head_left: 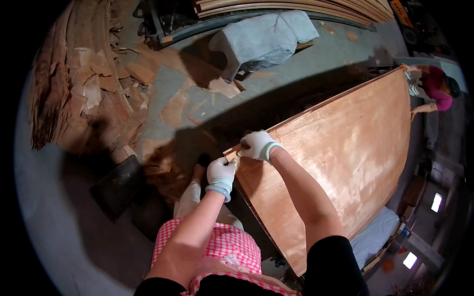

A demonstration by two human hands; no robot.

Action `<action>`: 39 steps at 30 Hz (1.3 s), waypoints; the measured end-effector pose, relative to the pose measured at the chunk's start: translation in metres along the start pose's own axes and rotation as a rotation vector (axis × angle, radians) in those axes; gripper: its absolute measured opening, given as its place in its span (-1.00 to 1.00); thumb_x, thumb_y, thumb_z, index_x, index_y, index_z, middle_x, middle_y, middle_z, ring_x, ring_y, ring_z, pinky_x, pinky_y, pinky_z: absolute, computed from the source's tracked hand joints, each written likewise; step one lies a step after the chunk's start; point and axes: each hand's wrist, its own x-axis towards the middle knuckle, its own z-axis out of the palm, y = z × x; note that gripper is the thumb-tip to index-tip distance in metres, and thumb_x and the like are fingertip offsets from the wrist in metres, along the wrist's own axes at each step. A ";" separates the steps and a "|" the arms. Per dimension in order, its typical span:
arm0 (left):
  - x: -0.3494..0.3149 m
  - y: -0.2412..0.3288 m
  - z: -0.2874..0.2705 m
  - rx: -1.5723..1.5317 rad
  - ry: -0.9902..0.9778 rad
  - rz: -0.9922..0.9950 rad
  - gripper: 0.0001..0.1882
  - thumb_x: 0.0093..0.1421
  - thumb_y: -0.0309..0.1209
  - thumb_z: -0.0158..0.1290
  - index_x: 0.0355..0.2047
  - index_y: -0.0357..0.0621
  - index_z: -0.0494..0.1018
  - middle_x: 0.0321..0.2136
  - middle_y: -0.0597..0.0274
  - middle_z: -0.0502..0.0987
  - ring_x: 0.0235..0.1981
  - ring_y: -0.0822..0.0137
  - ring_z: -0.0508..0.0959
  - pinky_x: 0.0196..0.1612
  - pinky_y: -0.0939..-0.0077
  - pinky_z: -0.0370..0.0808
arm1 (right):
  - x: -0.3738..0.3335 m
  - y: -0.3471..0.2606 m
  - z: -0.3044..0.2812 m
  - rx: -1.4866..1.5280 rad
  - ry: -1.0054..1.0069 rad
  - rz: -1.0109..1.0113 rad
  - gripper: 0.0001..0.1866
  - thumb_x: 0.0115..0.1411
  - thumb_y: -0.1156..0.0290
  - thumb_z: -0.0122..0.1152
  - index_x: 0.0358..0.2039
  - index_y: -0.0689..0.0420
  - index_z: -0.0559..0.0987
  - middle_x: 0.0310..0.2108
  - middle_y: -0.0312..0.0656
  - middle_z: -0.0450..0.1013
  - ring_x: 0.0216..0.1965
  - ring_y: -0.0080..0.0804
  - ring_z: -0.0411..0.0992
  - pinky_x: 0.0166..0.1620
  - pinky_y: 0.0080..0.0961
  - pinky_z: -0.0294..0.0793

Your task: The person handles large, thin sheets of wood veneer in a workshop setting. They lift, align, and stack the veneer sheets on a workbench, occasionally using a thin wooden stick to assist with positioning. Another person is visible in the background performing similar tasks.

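A large reddish-brown wood sheet (340, 148), like veneer or plywood, stretches from my hands toward the far right. White knit gloves cover both my hands. At the near left corner of the sheet, my left hand (221, 173) is closed in a pinch on its edge. My right hand (257, 145) sits just beyond it, fingers curled down on the same corner. Between the two hands a narrow strip of wood (231, 154) shows at the corner; whether it is loose or part of the sheet I cannot tell. My fingertips are partly hidden.
A co-worker (437, 91) in a dark pink top stands at the sheet's far end, hands at its edge. Piled veneer (74, 89) fills the left, with scraps (175, 106) on the floor. A covered object (264, 42) stands beyond the sheet, near long boards (296, 6).
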 end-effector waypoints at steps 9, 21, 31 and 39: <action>0.000 0.003 -0.012 -0.171 -0.007 -0.031 -0.65 0.02 -0.31 0.30 -0.22 -0.26 0.56 -0.44 0.19 0.59 -0.41 0.37 0.53 -0.21 0.47 0.48 | -0.011 -0.004 -0.005 0.188 0.316 -0.070 -0.49 0.04 -0.02 0.29 -0.11 0.08 0.58 -0.11 -0.02 0.49 -0.02 -0.05 0.42 0.05 -0.24 0.38; -0.042 -0.029 -0.033 0.163 0.058 0.521 0.14 -0.18 -0.09 0.40 0.30 -0.23 0.01 0.17 -0.21 0.21 0.15 -0.08 0.30 0.21 0.20 0.29 | -0.092 -0.010 -0.003 -0.309 0.318 -0.045 -0.71 0.03 0.29 0.22 -0.19 0.03 0.55 -0.23 -0.17 0.51 -0.07 -0.24 0.45 0.35 -0.26 0.02; -0.043 -0.048 0.041 -0.430 -0.552 -0.151 -0.46 0.04 -0.31 0.31 -0.01 -0.28 0.43 -0.13 0.16 0.54 -0.11 0.29 0.51 0.01 0.43 0.43 | -0.179 -0.030 0.017 0.055 0.849 0.027 -0.45 0.03 0.37 0.27 0.09 0.01 0.39 0.17 -0.15 0.28 0.24 -0.17 0.18 0.34 -0.06 -0.03; -0.082 0.017 0.025 -0.456 -0.488 -0.398 -0.60 0.14 -0.28 0.24 -0.04 -0.10 0.48 -0.34 0.33 0.58 -0.59 0.48 0.39 -0.25 0.35 0.52 | -0.281 -0.100 0.195 0.779 1.202 0.523 -0.73 0.20 0.41 0.07 -0.09 0.18 0.53 -0.22 0.05 0.50 -0.19 0.03 0.45 -0.07 -0.16 0.44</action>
